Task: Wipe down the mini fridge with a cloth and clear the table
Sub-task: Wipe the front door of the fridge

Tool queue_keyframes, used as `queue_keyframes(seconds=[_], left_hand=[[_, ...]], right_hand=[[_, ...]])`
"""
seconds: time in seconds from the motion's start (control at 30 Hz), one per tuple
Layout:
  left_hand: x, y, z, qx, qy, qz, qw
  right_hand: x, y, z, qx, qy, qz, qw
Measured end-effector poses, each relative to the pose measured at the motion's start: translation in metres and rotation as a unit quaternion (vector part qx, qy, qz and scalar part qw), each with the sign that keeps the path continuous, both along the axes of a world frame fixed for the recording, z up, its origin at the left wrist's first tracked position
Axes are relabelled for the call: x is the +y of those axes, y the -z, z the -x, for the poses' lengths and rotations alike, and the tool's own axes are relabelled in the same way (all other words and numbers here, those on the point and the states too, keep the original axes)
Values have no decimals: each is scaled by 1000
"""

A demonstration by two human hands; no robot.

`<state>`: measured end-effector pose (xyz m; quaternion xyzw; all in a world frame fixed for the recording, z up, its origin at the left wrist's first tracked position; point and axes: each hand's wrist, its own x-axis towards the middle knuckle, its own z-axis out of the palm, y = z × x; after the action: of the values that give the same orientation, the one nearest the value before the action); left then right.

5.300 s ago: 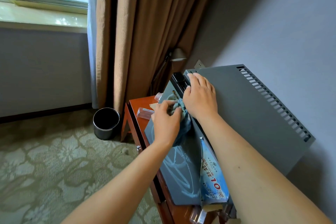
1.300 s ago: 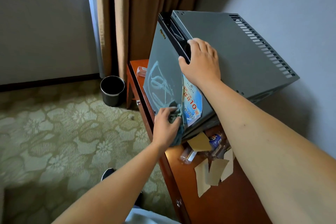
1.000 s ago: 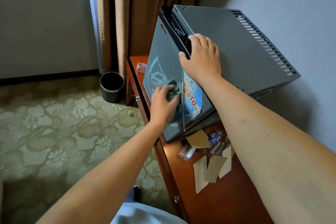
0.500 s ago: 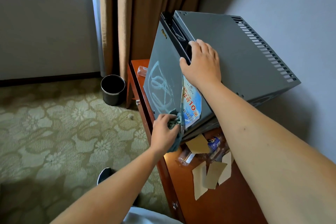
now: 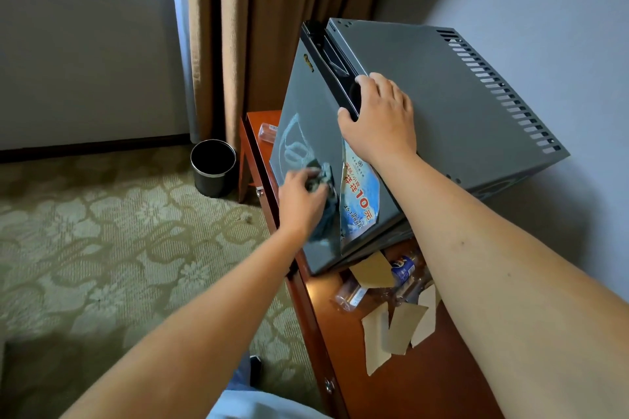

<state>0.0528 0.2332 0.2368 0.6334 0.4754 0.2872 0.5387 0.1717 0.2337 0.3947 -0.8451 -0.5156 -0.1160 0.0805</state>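
Note:
A grey mini fridge stands on a reddish wooden table. My left hand grips a bunched blue-grey cloth and presses it on the fridge door, mid-height, beside wet wipe streaks. A blue and white sticker with its edge peeling is on the door right of the cloth. My right hand rests on the fridge's top front edge, fingers curled over the black door handle strip.
Empty plastic bottles and tan paper scraps lie on the table below the fridge. Another clear bottle lies behind the fridge. A black waste bin stands on the patterned carpet by the brown curtain.
My left hand has moved the cloth up the door from its lower edge to mid-height. The right hand stays on the top edge.

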Motion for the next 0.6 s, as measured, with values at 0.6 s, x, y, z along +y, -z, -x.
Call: queue_keyframes(seconds=[0.6], left_hand=[[-6, 9, -1, -15, -10, 23, 1000]], right_hand=[[2, 1, -2, -7, -4, -10, 1000]])
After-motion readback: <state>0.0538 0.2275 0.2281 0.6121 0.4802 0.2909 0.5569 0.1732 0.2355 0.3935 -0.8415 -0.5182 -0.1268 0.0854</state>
